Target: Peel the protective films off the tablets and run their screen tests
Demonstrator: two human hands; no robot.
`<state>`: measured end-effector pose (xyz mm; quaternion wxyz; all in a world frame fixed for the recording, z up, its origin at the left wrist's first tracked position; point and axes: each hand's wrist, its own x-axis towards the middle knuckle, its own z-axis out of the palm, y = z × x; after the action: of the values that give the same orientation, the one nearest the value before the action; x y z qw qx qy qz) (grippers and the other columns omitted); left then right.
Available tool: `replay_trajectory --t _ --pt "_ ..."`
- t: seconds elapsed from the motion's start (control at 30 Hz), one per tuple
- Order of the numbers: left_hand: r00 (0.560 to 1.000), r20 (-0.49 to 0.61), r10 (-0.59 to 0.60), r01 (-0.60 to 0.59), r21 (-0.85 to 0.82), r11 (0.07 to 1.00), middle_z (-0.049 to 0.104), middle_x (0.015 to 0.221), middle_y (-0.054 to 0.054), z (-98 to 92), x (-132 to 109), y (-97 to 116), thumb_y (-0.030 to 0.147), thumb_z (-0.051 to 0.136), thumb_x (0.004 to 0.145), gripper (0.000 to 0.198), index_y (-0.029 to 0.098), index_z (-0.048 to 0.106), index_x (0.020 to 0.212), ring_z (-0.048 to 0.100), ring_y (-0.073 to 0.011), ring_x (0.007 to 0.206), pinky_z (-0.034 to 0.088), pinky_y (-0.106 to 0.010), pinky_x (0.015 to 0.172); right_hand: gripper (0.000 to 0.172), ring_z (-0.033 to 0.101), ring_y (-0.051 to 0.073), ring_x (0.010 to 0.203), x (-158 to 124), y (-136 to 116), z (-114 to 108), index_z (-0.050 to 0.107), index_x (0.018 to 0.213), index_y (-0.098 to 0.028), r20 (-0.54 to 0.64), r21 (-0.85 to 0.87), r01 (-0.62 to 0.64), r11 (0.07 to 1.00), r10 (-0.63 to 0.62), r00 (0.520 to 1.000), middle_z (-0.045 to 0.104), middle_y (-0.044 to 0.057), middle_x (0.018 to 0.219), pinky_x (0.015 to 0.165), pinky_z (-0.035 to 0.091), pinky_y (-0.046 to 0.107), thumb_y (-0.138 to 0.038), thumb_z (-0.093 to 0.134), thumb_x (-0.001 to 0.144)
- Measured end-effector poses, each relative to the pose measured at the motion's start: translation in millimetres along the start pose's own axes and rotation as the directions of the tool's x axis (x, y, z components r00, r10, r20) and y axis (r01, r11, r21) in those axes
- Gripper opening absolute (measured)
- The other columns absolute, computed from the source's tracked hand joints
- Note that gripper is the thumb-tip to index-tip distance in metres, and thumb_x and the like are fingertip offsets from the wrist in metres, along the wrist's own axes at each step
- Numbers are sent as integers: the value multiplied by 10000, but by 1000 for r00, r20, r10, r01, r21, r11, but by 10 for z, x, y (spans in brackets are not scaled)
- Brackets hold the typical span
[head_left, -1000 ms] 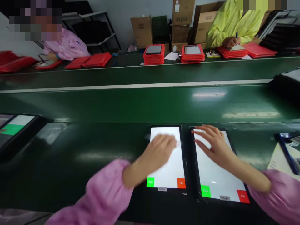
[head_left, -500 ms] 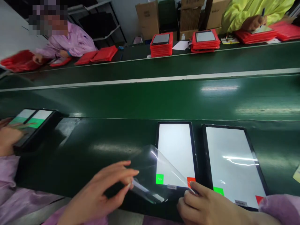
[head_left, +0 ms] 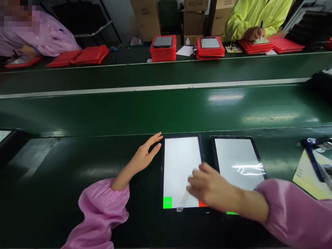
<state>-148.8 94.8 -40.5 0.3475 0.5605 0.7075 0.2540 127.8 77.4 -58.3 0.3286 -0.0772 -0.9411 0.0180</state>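
My left hand (head_left: 142, 157) is open and empty, its fingers loosely spread, with the fingertips just off the top left corner of the tablet (head_left: 180, 162) lying flat on the dark green tabletop (head_left: 77, 211). My right hand (head_left: 210, 188) reaches across that same tablet and sits over its lower right part, with the fingers (head_left: 193, 183) bunched toward the screen. A faint pale streak (head_left: 184, 197) shows just below them, but I cannot tell whether the hand is pinching something thin or is merely curled. Just beyond my right hand lies a second tablet (head_left: 237, 155), its lower part hidden behind my right forearm (head_left: 241, 204). Both screens are lit a plain pale white. Below my left hand, the first tablet shows a green patch (head_left: 167, 202), and a red patch (head_left: 202, 204) peeks out under my right hand. Nothing on either screen shows how much is done or left; both tablets lie flat, and neither is lifted. Far ahead of my hands, past the belt, sit stacks of red cases (head_left: 163, 48) and a co-worker's hand (head_left: 254, 33).
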Motion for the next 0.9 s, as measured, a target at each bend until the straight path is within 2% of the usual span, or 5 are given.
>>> replay_trajectory --t 0.1,0.2,0.3,0.47,0.9 --pt "993 -74 -87 74 -163 984 527 1433 -31 37 -224 -62 1003 391 575 1216 242 360 1522 528 -128 1384 411 -311 1309 179 433 153 821 263 595 13 742 796 -204 10 212 -301 930 306 952 558 22 879 749 288 294 -49 825 761" --pt "976 -68 -206 202 -64 977 511 1452 -10 54 -725 -278 1041 265 575 1204 275 396 1495 490 -163 1423 393 -433 1323 63 541 104 828 494 1115 -56 691 854 -118 221 280 -873 399 859 462 626 30 958 794 389 239 -106 750 871" --pt "999 -15 -44 46 250 967 465 1493 33 247 -1277 -600 971 189 696 1038 326 400 1482 497 -161 1428 482 -472 1227 91 598 90 757 593 1319 -112 552 1041 -99 266 266 -947 180 931 252 664 53 1006 701 418 216 -189 550 1025" --pt "780 -143 610 -131 915 383 442 1511 -30 798 -1651 -792 791 284 845 906 132 431 1449 447 -179 1351 285 -423 1285 58 572 107 710 591 1162 -113 471 1040 -146 369 145 -952 269 878 304 690 -3 903 683 368 225 -186 510 1054" --pt "662 -357 659 -315 665 677 670 1125 18 1083 -1731 -656 431 761 704 436 168 616 1019 532 -75 1218 90 -242 1422 184 632 248 967 546 877 -205 514 1227 -176 390 -254 -844 473 848 358 690 -36 939 948 392 351 -263 439 1084"
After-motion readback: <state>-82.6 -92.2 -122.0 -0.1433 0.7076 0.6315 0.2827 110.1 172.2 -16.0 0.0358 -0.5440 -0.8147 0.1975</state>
